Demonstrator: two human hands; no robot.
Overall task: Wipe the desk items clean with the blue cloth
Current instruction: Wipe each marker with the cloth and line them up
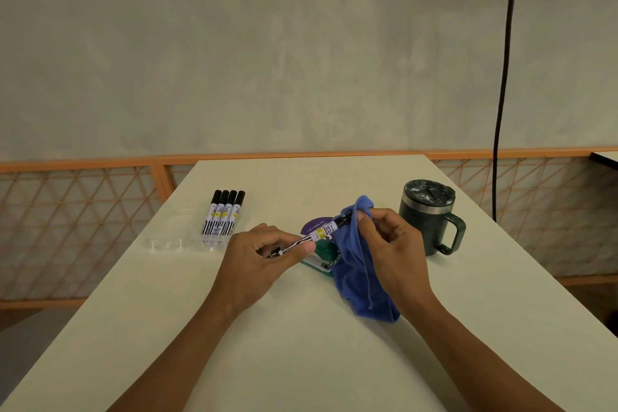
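**Desk:** Where is the marker?

**Operator:** I have the marker [317,234] lifted off the bench [301,351], held between both hands. Its long axis runs from low on my left to higher on my right, with the black cap end to the right.

**Desk:** Who holds what?

**Operator:** My left hand [264,254] has its fingers curled round the tail end, thumb pressed on the barrel. My right hand [391,241] pinches a fold of the blue cloth [357,271] round the cap end. The rest of the cloth hangs down toward the bench.

**Desk:** So which way does the wipe go?

**Operator:** Along that axis, I judge. The cloth sits at the right end, so the bare barrel lies to its left, toward my left hand. The right hand is nearer the wrapped part.

**Desk:** Anything you can't see?

**Operator:** The cap tip is buried in the cloth. Under the marker, a green item [326,252] and a purple disc [312,227] are half covered, and I cannot tell what the green thing is. Further left, 4 markers [223,212] lie side by side, with a faint clear pack [167,244] beside them. A dark lidded mug [426,217] stands to the right, apart from the cloth.
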